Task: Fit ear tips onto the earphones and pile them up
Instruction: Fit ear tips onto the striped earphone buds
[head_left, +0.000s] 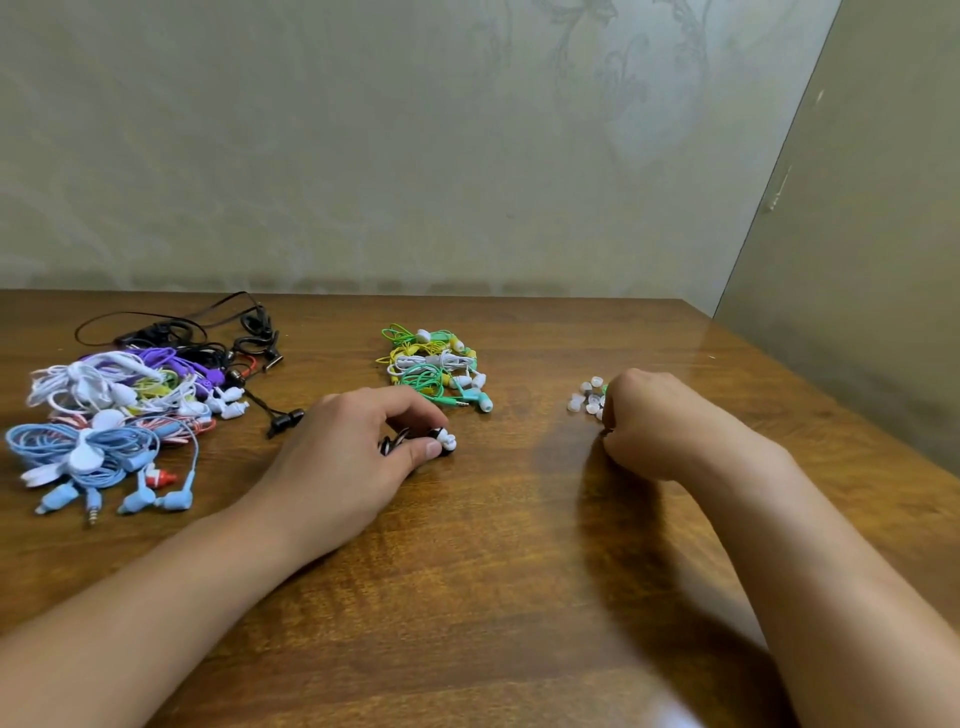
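Earphones in black and white (434, 439) sat pinched between the thumb and fingers of our left hand (343, 457), low over the wooden tabletop (493, 571). Our right hand (660, 421) curled at the edge of the loose ear tips (586, 399); whether it gripped one we could not tell. A green and yellow pile (436, 369) lay beyond, a mixed tangle (119, 410) far left.

1. The table (498, 571) is wood with a glossy, smooth varnish.
2. Earphones (109, 415) look like smooth plastic.
3. Ear tips (587, 400) look translucent, soft and matt.
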